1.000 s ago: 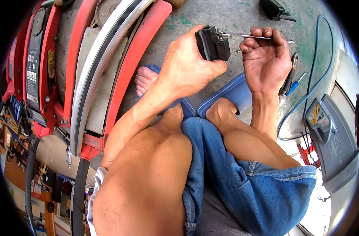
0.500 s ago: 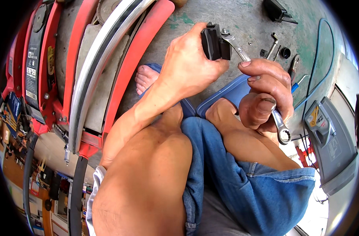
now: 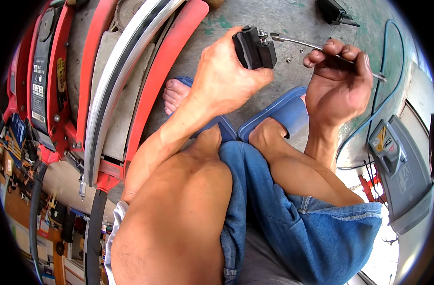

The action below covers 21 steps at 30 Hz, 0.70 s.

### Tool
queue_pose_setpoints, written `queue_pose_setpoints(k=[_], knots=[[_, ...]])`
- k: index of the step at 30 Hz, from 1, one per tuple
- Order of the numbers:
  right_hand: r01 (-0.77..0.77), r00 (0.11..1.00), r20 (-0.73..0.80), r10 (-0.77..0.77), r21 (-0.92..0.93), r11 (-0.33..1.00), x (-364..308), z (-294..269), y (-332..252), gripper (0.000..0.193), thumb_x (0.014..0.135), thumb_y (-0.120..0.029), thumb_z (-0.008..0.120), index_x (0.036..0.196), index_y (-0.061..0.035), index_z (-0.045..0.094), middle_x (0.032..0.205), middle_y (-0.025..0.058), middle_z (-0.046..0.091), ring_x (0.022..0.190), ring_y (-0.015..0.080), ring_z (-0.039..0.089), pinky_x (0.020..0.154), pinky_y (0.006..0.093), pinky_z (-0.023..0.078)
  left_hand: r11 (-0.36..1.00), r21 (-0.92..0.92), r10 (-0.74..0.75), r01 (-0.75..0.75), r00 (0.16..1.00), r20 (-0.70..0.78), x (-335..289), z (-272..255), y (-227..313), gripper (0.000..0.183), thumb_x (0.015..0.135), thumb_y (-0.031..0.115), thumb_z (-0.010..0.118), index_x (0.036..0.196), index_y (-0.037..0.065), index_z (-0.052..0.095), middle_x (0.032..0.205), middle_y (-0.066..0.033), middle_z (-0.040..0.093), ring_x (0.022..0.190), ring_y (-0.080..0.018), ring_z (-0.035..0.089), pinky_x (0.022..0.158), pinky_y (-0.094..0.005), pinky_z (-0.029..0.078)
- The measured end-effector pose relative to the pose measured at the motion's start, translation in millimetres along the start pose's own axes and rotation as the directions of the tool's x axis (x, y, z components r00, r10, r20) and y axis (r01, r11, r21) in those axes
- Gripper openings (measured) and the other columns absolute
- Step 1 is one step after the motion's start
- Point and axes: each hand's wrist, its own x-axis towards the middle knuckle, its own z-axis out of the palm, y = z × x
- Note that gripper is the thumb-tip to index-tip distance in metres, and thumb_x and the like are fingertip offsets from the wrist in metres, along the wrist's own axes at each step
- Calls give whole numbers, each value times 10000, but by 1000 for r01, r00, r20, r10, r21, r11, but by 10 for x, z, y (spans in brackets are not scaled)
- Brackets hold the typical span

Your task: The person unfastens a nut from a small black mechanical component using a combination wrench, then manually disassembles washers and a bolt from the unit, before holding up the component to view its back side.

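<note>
My left hand [image 3: 224, 78] is closed around a black blocky part [image 3: 252, 52], holding it up over the floor between my feet. A small silver bolt [image 3: 263, 35] stands out of the part's top right side. In my right hand [image 3: 340, 88] is a combination wrench [image 3: 300, 42], pinched along its shank with the palm turned up. The wrench's open end sits just right of the bolt, with a small gap between them. Its other end sticks out past my fingers to the right.
Small nuts [image 3: 289, 60] lie on the concrete floor [image 3: 293, 71] near my blue slippers [image 3: 276, 114]. A black part [image 3: 338, 13] rests at the far right, beside a blue hose [image 3: 385, 61]. Red machine arms [image 3: 164, 80] stand close on the left, and a grey plastic housing [image 3: 402, 175] is at the right.
The wrench has come off the bolt and swung to a flatter angle. My right hand has turned palm up and moved right. My left hand has shifted the black part slightly left.
</note>
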Motion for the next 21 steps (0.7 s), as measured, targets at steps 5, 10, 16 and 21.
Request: queue_pose_setpoints(k=[5, 10, 16, 21], knots=[[-216, 976, 29, 214, 177, 960, 98, -165, 57, 310, 1049, -306, 399, 943, -59, 551, 912, 162, 681, 723, 292, 677, 674, 432, 550, 999, 17, 29, -30, 999, 45, -2, 9, 18, 335, 695, 117, 803, 952, 24, 611, 789, -13, 625, 716, -91, 572, 665, -280, 495], [-361, 932, 74, 354, 242, 901, 193, -227, 105, 286, 1040, -318, 446, 959, -71, 565, 934, 156, 687, 755, 280, 688, 721, 419, 553, 998, 22, 51, -52, 998, 43, -2, -1, -13, 356, 693, 123, 804, 980, 25, 617, 794, -15, 625, 717, -99, 574, 668, -288, 499], [-611, 791, 233, 565, 339, 715, 278, -334, 329, 252, 1034, -278, 503, 991, -42, 580, 960, 163, 685, 803, 272, 695, 745, 400, 574, 998, -26, 60, -57, 991, 116, -14, -13, -2, 389, 684, 136, 810, 1009, 26, 627, 820, -20, 635, 735, -107, 590, 684, -297, 508], [-506, 859, 142, 491, 371, 779, 103, -226, 313, 238, 1044, -246, 484, 1013, -28, 574, 983, 182, 690, 839, 290, 701, 760, 401, 584, 999, -22, 37, -35, 996, 81, -32, -26, 7, 404, 680, 141, 810, 1019, 18, 628, 828, -37, 645, 759, -114, 614, 705, -307, 520]])
